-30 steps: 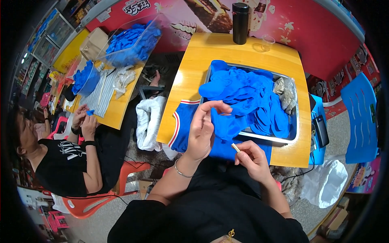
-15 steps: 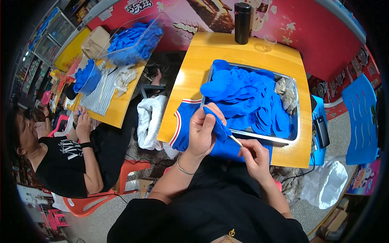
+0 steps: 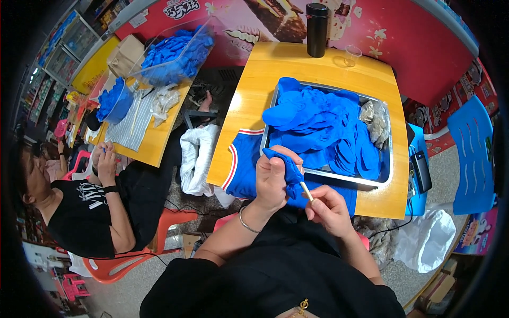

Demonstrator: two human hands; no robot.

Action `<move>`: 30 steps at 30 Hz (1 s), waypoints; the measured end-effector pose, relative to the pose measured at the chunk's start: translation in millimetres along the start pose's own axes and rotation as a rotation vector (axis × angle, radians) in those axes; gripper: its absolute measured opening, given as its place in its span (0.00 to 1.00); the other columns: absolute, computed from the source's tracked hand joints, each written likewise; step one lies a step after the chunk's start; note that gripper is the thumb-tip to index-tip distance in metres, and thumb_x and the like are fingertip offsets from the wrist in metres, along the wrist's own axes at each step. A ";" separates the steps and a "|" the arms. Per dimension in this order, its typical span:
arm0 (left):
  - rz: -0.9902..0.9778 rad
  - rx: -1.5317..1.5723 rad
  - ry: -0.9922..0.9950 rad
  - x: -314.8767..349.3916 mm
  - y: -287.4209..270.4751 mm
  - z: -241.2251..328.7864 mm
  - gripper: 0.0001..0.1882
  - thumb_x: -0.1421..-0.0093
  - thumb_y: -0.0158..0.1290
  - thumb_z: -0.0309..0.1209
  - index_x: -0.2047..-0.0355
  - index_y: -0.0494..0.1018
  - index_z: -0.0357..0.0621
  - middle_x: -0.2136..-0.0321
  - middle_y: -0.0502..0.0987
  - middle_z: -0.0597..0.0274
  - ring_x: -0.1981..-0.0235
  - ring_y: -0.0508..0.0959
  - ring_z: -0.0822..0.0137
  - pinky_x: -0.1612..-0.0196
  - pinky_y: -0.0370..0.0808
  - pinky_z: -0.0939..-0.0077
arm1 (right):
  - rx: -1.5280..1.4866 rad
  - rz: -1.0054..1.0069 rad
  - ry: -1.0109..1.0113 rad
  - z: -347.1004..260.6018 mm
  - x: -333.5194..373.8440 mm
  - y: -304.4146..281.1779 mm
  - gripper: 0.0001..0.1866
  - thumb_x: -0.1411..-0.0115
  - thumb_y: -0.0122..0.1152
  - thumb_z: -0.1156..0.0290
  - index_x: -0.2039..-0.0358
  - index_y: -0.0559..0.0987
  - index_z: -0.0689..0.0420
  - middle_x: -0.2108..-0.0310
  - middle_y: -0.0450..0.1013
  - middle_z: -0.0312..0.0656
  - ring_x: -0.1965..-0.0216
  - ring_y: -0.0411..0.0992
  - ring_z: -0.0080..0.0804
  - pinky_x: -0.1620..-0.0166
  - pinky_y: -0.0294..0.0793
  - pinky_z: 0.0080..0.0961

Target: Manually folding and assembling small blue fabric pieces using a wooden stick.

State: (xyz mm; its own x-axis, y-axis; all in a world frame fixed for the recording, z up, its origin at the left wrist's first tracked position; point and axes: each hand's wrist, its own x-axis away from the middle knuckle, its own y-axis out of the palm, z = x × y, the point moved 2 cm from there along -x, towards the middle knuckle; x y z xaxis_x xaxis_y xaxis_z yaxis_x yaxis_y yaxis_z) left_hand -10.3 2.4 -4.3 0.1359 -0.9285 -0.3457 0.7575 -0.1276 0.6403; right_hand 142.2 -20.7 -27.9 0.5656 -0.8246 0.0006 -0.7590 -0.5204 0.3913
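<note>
My left hand (image 3: 272,179) is closed around a small blue fabric piece (image 3: 290,168), bunched up with a fold standing above the thumb. Pinched in the fingers of my right hand (image 3: 330,211) is a thin pale wooden stick (image 3: 306,191). Its upper tip touches or enters the blue fabric; which one I cannot tell. Just beyond my hands, a metal tray (image 3: 391,159) bears a heap of flat blue fabric pieces (image 3: 323,124). Under my hands a blue jersey-like cloth (image 3: 247,155) with red and white trim lies along the table's near edge.
Bags of brownish stuffing (image 3: 377,127) rest in the tray's right end. A black flask (image 3: 316,31) and clear cup (image 3: 352,55) stand at the table's back. On the left, a person (image 3: 85,212) works beside another table with a clear bin (image 3: 183,59) of blue pieces.
Both hands have come slightly lower and nearer my body. The stick has turned steeper, and the blue fabric hangs more upright in my left hand.
</note>
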 end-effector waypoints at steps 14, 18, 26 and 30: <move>0.036 -0.235 -0.015 9.3 12.5 15.5 0.13 0.37 0.44 0.39 0.70 0.70 0.42 0.72 0.71 0.69 0.69 0.66 0.81 0.63 0.63 0.84 | 0.735 0.374 -0.496 23.2 10.5 -21.7 0.11 0.41 0.48 0.79 0.56 0.69 0.62 0.75 0.67 0.39 0.73 0.65 0.21 0.68 0.64 0.13; -0.003 -0.148 0.116 21.4 13.0 27.8 0.16 0.38 0.44 0.41 0.72 0.69 0.41 0.72 0.70 0.68 0.67 0.67 0.78 0.59 0.63 0.83 | 0.859 0.244 -0.613 24.9 2.1 -10.5 0.10 0.42 0.51 0.79 0.58 0.69 0.60 0.75 0.68 0.40 0.76 0.64 0.24 0.71 0.67 0.18; -0.036 -0.185 0.179 15.5 20.9 31.3 0.17 0.37 0.42 0.43 0.68 0.69 0.41 0.71 0.72 0.67 0.64 0.69 0.76 0.56 0.64 0.80 | 0.255 0.169 -0.235 11.9 2.4 8.3 0.05 0.41 0.51 0.74 0.64 0.69 0.58 0.76 0.66 0.34 0.80 0.58 0.16 0.80 0.56 0.12; 0.089 -0.213 0.198 14.5 16.7 26.2 0.13 0.38 0.45 0.40 0.70 0.69 0.43 0.72 0.70 0.70 0.67 0.67 0.80 0.61 0.64 0.83 | 0.189 0.034 -0.078 -3.0 0.3 20.8 0.05 0.40 0.52 0.73 0.64 0.69 0.58 0.76 0.66 0.34 0.79 0.58 0.15 0.78 0.56 0.11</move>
State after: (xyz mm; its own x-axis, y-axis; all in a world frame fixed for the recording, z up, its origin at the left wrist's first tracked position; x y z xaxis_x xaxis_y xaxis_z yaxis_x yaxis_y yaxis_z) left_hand -12.4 -22.3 19.3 0.3140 -0.8441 -0.4347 0.8509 0.0470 0.5233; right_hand 127.5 -31.1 -17.1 0.5178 -0.8531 -0.0631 -0.8282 -0.5184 0.2130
